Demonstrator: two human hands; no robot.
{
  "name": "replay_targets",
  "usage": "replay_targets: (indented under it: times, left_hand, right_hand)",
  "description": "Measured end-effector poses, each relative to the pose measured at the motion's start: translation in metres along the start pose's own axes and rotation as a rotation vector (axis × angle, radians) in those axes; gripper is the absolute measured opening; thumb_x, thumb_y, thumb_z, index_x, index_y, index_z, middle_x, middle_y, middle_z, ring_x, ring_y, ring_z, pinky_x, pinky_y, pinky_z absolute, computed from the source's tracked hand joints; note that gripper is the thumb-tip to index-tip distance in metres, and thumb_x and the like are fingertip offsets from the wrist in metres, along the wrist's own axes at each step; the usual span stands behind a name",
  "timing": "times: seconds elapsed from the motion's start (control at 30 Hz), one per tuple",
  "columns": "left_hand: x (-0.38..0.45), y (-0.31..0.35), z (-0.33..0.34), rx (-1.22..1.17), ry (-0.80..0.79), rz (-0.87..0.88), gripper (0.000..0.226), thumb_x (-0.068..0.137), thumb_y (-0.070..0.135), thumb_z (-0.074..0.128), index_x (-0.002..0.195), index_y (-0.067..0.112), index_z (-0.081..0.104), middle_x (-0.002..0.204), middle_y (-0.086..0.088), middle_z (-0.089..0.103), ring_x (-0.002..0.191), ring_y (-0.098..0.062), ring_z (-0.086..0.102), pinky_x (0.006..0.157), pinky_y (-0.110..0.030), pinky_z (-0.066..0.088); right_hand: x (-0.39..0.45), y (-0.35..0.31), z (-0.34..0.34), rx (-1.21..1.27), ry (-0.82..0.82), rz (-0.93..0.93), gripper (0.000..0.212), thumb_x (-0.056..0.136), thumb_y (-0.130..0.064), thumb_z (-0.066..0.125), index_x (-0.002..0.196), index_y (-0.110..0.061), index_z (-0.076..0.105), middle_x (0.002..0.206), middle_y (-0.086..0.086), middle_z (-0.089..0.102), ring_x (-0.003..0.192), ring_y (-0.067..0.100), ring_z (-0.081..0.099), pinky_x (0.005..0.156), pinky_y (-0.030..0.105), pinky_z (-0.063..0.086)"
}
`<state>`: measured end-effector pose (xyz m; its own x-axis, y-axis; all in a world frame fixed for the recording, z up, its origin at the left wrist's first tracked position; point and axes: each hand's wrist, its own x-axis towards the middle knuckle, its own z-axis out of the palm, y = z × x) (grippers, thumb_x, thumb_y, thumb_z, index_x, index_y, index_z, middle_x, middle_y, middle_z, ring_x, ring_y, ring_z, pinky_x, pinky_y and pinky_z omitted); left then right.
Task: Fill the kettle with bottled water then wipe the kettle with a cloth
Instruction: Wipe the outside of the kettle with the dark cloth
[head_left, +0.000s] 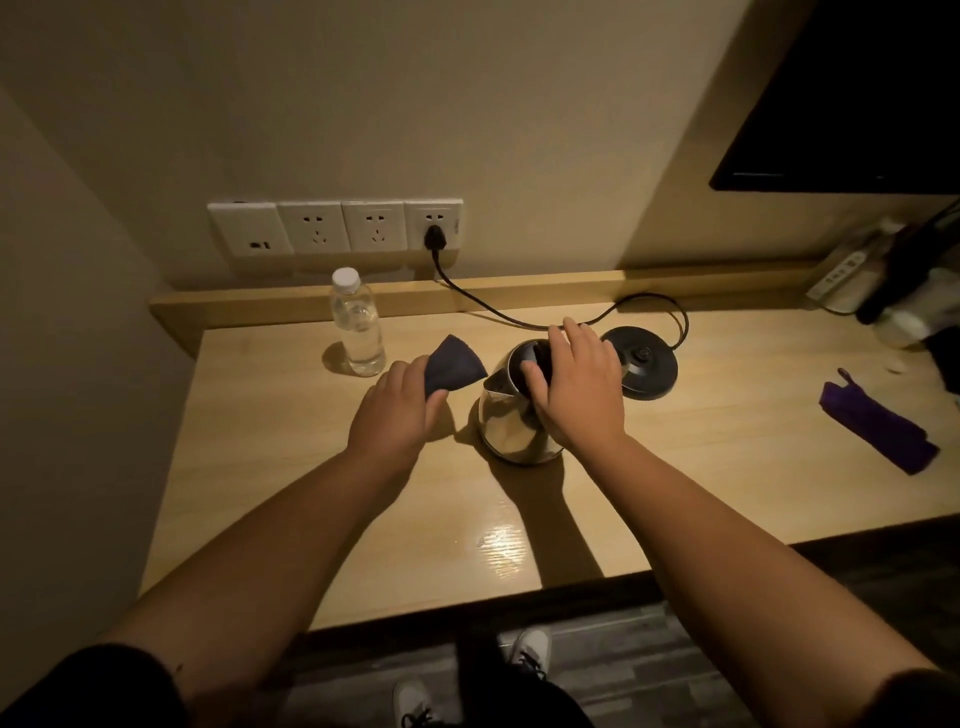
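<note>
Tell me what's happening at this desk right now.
A person stands at a wooden desk working on a steel kettle that sits off its black base. The right hand grips the kettle's top and handle, while the left hand holds a dark cloth just beside the spout. A capped water bottle stands at the back left. Wiping looks about to start.

I see a light wooden desk (675, 493). On it stand a capped water bottle (358, 332) far left, a steel kettle (506, 426) mid-desk, its black base (644, 361) just right, and a folded purple umbrella (878, 426) at right.
</note>
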<state>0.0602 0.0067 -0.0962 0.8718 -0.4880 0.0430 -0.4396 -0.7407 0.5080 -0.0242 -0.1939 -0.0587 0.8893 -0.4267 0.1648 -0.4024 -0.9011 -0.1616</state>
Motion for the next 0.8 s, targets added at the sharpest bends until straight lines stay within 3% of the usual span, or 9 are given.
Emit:
replay_targets:
  times: [0.13,0.23,0.37,0.47,0.67,0.8]
  left_hand:
    - [0.023,0.017,0.007,-0.058,0.004,-0.065,0.051,0.104,0.037,0.045,0.148,0.014,0.037,0.135,-0.008,0.05,0.119,-0.024,0.052,0.096,-0.037,0.045]
    - [0.033,0.029,0.013,-0.105,0.002,-0.088,0.05,0.104,0.039,0.043,0.148,0.015,0.036,0.136,-0.008,0.049,0.119,-0.024,0.052,0.096,-0.038,0.046]
    - [0.045,0.044,0.026,-0.2,-0.042,-0.153,0.049,0.106,0.04,0.04,0.149,0.02,0.035,0.14,-0.004,0.046,0.121,-0.02,0.051,0.094,-0.033,0.044]
    - [0.046,0.055,0.038,-0.293,-0.061,-0.197,0.048,0.107,0.04,0.037,0.151,0.022,0.033,0.141,-0.004,0.044,0.117,-0.014,0.049,0.093,-0.029,0.039]
    - [0.044,0.06,0.053,-0.444,-0.039,-0.225,0.044,0.107,0.036,0.037,0.148,0.021,0.038,0.137,-0.004,0.048,0.113,-0.01,0.047,0.094,-0.029,0.037]
    - [0.051,0.058,0.058,-0.499,-0.058,-0.211,0.043,0.107,0.035,0.038,0.147,0.022,0.04,0.136,-0.003,0.049,0.115,-0.01,0.048,0.094,-0.029,0.037]
  right_hand:
    - [0.014,0.008,0.003,0.102,-0.01,-0.032,0.042,0.097,-0.043,0.039,0.123,-0.015,0.054,0.121,0.007,0.061,0.119,0.026,0.049,0.113,0.048,0.025]
    - [0.026,0.028,-0.001,0.199,-0.108,-0.205,0.039,0.097,-0.038,0.041,0.128,-0.017,0.052,0.129,0.006,0.057,0.129,0.024,0.043,0.118,0.05,0.015]
    - [0.054,0.061,-0.01,0.23,-0.309,-0.523,0.047,0.095,-0.046,0.036,0.133,-0.021,0.046,0.136,0.002,0.053,0.137,0.025,0.035,0.119,0.051,0.011]
    - [0.064,0.076,-0.016,0.17,-0.341,-0.64,0.058,0.095,-0.054,0.035,0.141,-0.019,0.041,0.147,0.002,0.044,0.144,0.022,0.024,0.119,0.044,0.006]
    - [0.037,0.056,-0.005,0.189,-0.156,-0.355,0.056,0.095,-0.051,0.041,0.14,-0.017,0.043,0.146,0.003,0.045,0.143,0.023,0.025,0.118,0.043,0.01]
    - [0.043,0.061,-0.002,0.377,-0.227,-0.383,0.048,0.096,-0.037,0.048,0.139,-0.015,0.045,0.148,0.003,0.042,0.146,0.02,0.017,0.119,0.04,0.001]
